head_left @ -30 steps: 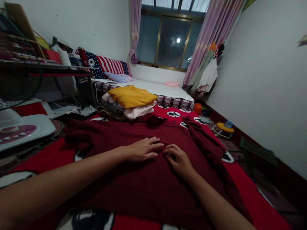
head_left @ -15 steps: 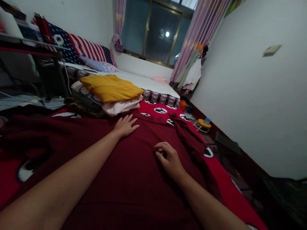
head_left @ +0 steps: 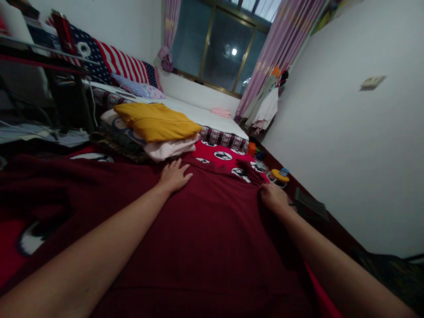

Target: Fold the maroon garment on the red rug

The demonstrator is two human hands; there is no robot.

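Note:
A dark maroon long-sleeved top [head_left: 205,238] lies spread over a red bed cover [head_left: 212,150] printed with white ovals. My left hand [head_left: 175,176] rests flat near its far edge, fingers apart. At the top's right side, my right hand [head_left: 273,196] is closed on the fabric, its fingertips hidden, and the cloth there is drawn out to the right. Just beyond my left hand sits a pile of folded clothes, with a mustard-yellow garment [head_left: 159,121] on top and a pale pink one [head_left: 172,148] beneath it.
A desk [head_left: 43,62] with a red flask [head_left: 62,33] stands at the left. Behind the pile is another bed [head_left: 185,110] below the window. On the right are a yellow-topped stool [head_left: 280,176], a dark slatted seat [head_left: 311,205] and the wall.
My right hand has moved right and away from me, from mid-garment to its right side, and closed on the fabric. The cloth there has shifted outward. My left hand stays put.

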